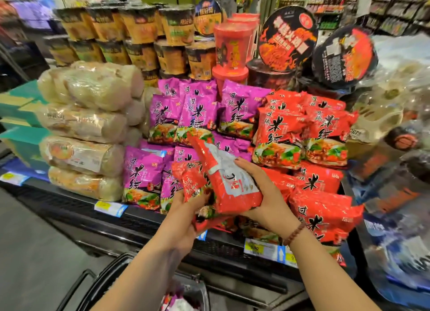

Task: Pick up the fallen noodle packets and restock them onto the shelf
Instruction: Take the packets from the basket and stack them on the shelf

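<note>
I hold red noodle packets in front of the display. My right hand (263, 194) grips a red packet (229, 182) turned back-side up, its white label showing. My left hand (186, 215) grips another red packet (192, 182) from below, with more red wrapping crumpled under it. Behind them on the shelf (139, 220) lie stacked purple packets (197, 110) in the middle and red packets (304, 133) to the right.
Clear-wrapped noodle bundles (88, 129) are piled at the left. Cup noodles (144, 31) and black bowl noodles (288, 38) stand at the back. A black basket (111, 285) with packets inside sits below my arms. Price tags (263, 250) line the shelf edge.
</note>
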Demonstrator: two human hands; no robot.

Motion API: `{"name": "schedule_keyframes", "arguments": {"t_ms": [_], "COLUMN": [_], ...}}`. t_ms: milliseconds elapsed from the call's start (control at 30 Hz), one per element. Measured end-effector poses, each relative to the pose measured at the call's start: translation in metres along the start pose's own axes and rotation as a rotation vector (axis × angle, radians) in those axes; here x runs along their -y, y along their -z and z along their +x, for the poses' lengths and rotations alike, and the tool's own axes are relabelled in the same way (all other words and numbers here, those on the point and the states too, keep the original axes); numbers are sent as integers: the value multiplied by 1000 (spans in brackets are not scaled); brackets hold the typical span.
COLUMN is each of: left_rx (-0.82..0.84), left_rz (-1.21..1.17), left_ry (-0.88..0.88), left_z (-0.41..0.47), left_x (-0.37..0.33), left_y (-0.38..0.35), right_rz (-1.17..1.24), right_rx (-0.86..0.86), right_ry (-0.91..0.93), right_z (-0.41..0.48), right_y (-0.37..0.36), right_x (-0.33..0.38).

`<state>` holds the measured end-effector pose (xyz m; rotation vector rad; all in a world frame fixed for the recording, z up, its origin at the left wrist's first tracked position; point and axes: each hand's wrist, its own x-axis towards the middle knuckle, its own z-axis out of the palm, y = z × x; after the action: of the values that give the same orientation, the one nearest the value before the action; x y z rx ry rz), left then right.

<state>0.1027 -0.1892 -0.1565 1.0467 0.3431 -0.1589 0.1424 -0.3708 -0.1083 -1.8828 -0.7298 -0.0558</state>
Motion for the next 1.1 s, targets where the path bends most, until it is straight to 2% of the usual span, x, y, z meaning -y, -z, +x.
{"name": "schedule_keyframes", "arguments": {"t_ms": [100, 233, 367, 467, 533, 800, 933, 1100], "left_rx": [52, 120, 159, 141, 154, 129, 172, 168], "left_rz": [28, 23, 27, -37, 2, 214, 250, 347], "left_ry": [6, 25, 29, 113, 165, 40, -26, -21], "left_z": [5, 17, 31, 49, 61, 100, 111, 123], "left_x": [-8, -12, -12, -4, 4, 10, -1, -3], "left_y": [-7, -9, -21, -34, -45, -67, -77, -94], "right_rz": [54, 561, 663, 596, 533, 453, 432, 190], "right_rx": [-188, -387, -510, -530, -524, -754, -774, -742], "right_ry": [-70, -235, -360, -375, -369, -334, -404, -582], "right_z": [-14, -11, -13, -19, -22, -44, -40, -24], "right_y": [11, 37, 70, 90, 99, 173, 197, 187], "right_x": [-33, -37, -45, -52, -54, -76, -99, -144]}}
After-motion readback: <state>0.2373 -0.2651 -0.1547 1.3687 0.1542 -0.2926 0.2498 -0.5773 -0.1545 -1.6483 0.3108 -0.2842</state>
